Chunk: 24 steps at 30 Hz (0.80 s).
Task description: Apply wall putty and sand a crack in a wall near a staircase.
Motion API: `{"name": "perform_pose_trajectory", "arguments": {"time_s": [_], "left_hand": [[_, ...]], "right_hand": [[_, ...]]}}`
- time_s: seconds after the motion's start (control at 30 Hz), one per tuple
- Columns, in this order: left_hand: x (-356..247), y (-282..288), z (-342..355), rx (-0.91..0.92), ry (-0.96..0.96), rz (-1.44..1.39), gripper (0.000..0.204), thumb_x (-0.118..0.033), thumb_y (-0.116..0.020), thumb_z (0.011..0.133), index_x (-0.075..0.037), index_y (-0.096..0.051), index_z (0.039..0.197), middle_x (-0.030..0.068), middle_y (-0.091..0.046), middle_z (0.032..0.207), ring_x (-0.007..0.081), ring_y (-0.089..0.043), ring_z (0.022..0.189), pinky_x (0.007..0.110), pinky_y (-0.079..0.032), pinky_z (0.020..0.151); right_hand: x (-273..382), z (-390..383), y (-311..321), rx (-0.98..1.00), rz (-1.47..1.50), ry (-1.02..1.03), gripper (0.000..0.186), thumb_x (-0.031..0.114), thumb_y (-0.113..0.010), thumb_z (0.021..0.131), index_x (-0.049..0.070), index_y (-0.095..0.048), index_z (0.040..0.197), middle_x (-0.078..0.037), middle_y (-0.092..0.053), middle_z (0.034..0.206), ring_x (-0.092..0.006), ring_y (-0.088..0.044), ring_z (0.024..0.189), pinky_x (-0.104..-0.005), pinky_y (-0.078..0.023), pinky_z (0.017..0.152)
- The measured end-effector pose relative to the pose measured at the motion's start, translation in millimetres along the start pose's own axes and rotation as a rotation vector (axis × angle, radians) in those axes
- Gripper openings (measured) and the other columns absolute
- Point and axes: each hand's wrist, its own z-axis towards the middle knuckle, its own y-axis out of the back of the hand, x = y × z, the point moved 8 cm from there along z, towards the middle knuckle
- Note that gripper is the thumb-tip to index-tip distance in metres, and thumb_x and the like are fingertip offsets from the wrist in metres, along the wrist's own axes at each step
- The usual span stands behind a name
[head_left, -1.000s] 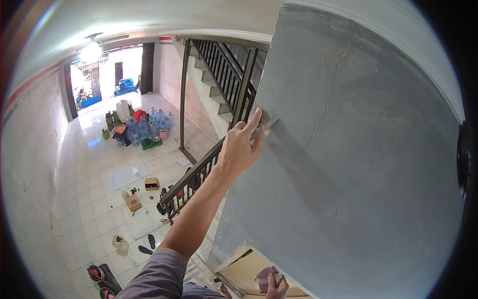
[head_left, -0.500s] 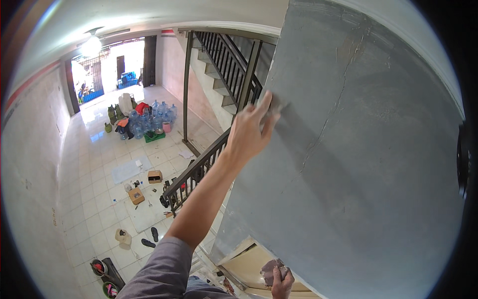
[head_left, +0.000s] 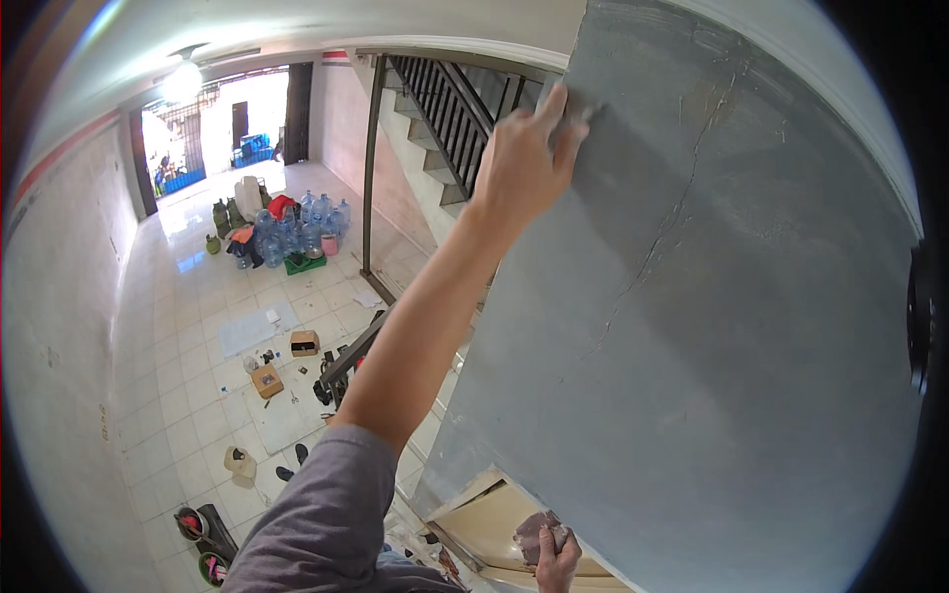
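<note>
My left hand (head_left: 529,163) is raised to the left edge of the grey wall panel (head_left: 751,326), its fingers pinched on a small flat scraper-like blade (head_left: 593,112). That blade is blurred, and the fingers hide most of it. A long thin crack (head_left: 657,247) runs down the panel to the right of this hand. Low in the picture, my right hand (head_left: 559,565) grips a flat piece smeared with mauve-grey putty (head_left: 537,534), held in front of a cream recess (head_left: 484,524).
Dark stair railings (head_left: 435,114) stand behind my left arm. Far below on the tiled floor are blue water bottles (head_left: 297,232), green gas cylinders (head_left: 222,222), cardboard boxes (head_left: 267,381) and buckets (head_left: 213,566). A round black object (head_left: 919,321) is at the right rim.
My left hand has moved up along the panel's left edge with the blade, and its forearm has shifted up and right. The right hand has barely moved.
</note>
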Motion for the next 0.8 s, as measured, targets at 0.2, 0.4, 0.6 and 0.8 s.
{"name": "perform_pose_trajectory", "arguments": {"time_s": [0.2, 0.4, 0.6, 0.8], "left_hand": [[-14.9, -7.4, -50.6, 0.028, -0.007, 0.011, 0.055, -0.024, -0.070, 0.096, 0.002, -0.057, 0.142, 0.0236, -0.066, 0.077, 0.0333, -0.063, 0.061, 0.045, -0.050, 0.062], [-3.4, -6.0, -59.7, 0.117, 0.113, -0.122, 0.053, -0.023, -0.072, 0.095, 0.005, -0.059, 0.139, 0.0247, -0.069, 0.082, 0.0301, -0.061, 0.060, 0.041, -0.049, 0.061], [-1.8, 1.5, 17.2, 0.021, 0.014, -0.072, 0.052, -0.023, -0.070, 0.096, 0.007, -0.060, 0.137, 0.0266, -0.070, 0.083, 0.0299, -0.067, 0.065, 0.039, -0.052, 0.065], [8.0, -0.9, -62.9, 0.022, -0.008, -0.212, 0.054, -0.025, -0.071, 0.096, 0.008, -0.059, 0.137, 0.0270, -0.070, 0.083, 0.0266, -0.066, 0.064, 0.038, -0.052, 0.066]], "right_hand": [[-6.2, -2.5, 10.8, -0.060, 0.080, -0.056, 0.025, 0.023, -0.071, 0.095, -0.001, -0.069, 0.099, -0.015, -0.072, 0.086, -0.0262, -0.068, 0.076, -0.0402, -0.054, 0.072], [6.6, -17.1, 9.6, 0.005, 0.303, -0.322, 0.025, 0.024, -0.071, 0.096, -0.001, -0.067, 0.095, -0.013, -0.070, 0.082, -0.0246, -0.066, 0.074, -0.0396, -0.053, 0.071], [-21.2, -6.6, 10.9, -0.027, -0.001, -0.088, 0.026, 0.025, -0.071, 0.096, -0.001, -0.067, 0.095, -0.013, -0.070, 0.082, -0.0234, -0.064, 0.073, -0.0392, -0.052, 0.070], [-6.9, -10.0, 4.0, -0.025, 0.069, -0.100, 0.027, 0.025, -0.071, 0.096, -0.001, -0.067, 0.093, -0.013, -0.069, 0.080, -0.0242, -0.063, 0.071, -0.0400, -0.052, 0.068]]}}
